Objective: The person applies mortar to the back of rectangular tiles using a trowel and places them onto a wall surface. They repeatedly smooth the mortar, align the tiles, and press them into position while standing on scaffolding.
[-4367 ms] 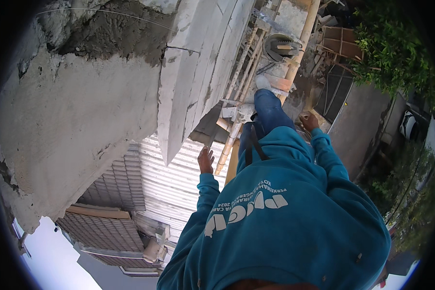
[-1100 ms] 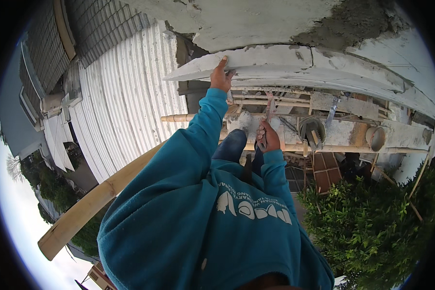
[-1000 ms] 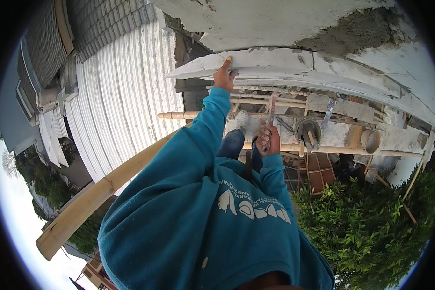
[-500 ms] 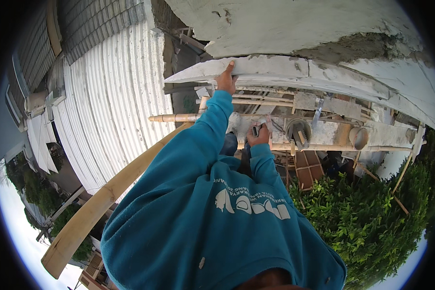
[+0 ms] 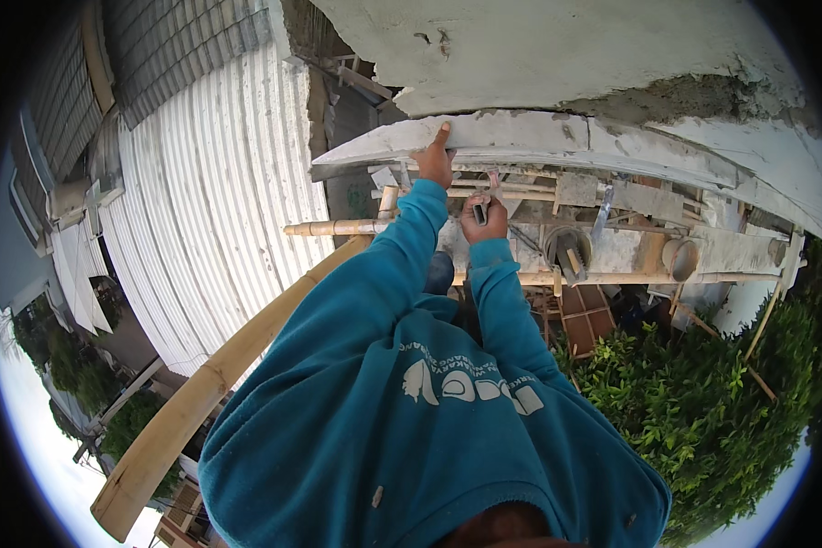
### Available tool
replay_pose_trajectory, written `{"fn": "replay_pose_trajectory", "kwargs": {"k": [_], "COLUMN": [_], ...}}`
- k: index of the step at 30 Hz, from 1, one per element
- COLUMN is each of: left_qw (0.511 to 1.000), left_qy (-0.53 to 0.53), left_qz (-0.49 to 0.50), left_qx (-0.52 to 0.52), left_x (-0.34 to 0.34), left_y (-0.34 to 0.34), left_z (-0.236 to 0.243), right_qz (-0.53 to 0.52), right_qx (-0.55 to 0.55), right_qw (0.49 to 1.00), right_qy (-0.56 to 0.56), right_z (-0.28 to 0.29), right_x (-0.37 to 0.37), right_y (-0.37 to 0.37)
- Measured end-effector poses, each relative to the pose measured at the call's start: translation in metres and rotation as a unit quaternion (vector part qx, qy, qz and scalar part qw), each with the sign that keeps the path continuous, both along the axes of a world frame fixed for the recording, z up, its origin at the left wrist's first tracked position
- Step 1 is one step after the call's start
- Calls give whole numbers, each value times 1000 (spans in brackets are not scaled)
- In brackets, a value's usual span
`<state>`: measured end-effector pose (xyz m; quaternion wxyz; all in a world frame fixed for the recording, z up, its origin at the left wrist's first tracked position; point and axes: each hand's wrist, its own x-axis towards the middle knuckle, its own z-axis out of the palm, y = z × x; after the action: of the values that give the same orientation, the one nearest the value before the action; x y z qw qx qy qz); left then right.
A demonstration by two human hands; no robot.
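Note:
My left hand (image 5: 437, 161) is at the edge of a long white plastered ledge (image 5: 511, 133). One digit stretches up over its face, and the other fingers look curled at the lower edge, partly hidden. Just to the right and below, my right hand (image 5: 490, 221) is closed around a hand tool (image 5: 480, 214). The dark, hollow end of its handle faces me, and a thin pinkish part (image 5: 493, 179) sticks out beyond the fist toward the ledge. The tool's exact kind cannot be made out.
Bamboo poles (image 5: 333, 227) and a pale plank (image 5: 635, 247) form scaffolding below me. A bucket (image 5: 568, 252) with a tool in it and a second round container (image 5: 679, 260) stand there. A corrugated roof (image 5: 215, 192) lies left, leafy bushes (image 5: 694, 411) right, a plastered wall (image 5: 557, 46) ahead.
My right hand has risen from near my feet toward the ledge, carrying the tool. My left hand stays at the ledge, and the view has shifted slightly.

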<state>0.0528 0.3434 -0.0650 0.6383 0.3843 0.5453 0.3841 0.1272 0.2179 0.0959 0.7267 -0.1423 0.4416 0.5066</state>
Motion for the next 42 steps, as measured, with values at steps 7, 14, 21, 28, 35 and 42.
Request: {"fn": "replay_pose_trajectory", "kwargs": {"k": [7,14,21,28,35,42], "left_qw": [952,989,927,943,937,937], "left_qy": [238,25,-109,-97,-159,-125], "left_qz": [-23,139,286,243,233,252], "left_qx": [190,38,-216,-207,-208,-208], "left_x": [16,27,56,41,54,60], "left_y": [-15,-14,-4,-1,-1,-4], "left_z": [-15,-5,98,92,83,66], "right_qz": [113,36,20,100,44,114], "right_qx": [68,132,124,98,18,49], "right_qw": [957,990,992,990,960,990], "right_qy": [-259,10,-13,-4,-276,-67], "right_z": [3,4,3,23,15,36], "right_x": [18,13,32,34,27,42], "right_y": [22,-7,14,-36,-22,-34]}}
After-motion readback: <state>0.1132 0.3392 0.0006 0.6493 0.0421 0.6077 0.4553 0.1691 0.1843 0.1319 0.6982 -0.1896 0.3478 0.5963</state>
